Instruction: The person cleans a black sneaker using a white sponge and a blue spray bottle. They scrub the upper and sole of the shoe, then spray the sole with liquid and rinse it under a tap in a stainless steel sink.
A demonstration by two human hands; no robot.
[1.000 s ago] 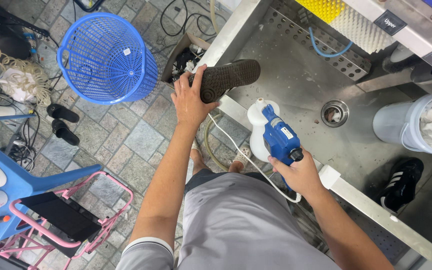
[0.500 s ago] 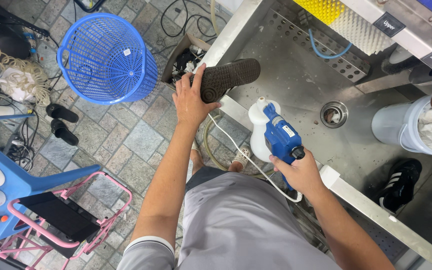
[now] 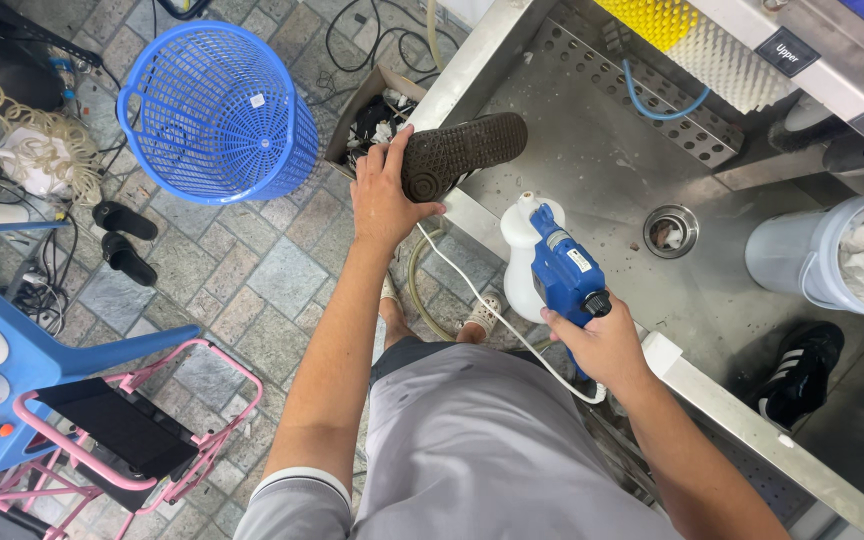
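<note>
Steel sink (image 3: 592,170) below: left hand (image 3: 384,200) grips the shoe (image 3: 462,152) sole-up, right hand (image 3: 607,345) clutches the blue sprayer (image 3: 564,270).

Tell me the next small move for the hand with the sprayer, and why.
Probably swing the blue and white sprayer in the right hand left toward the shoe. The left hand holds it sole-up over the steel sink, and the nozzle sits apart from the sole.
</note>
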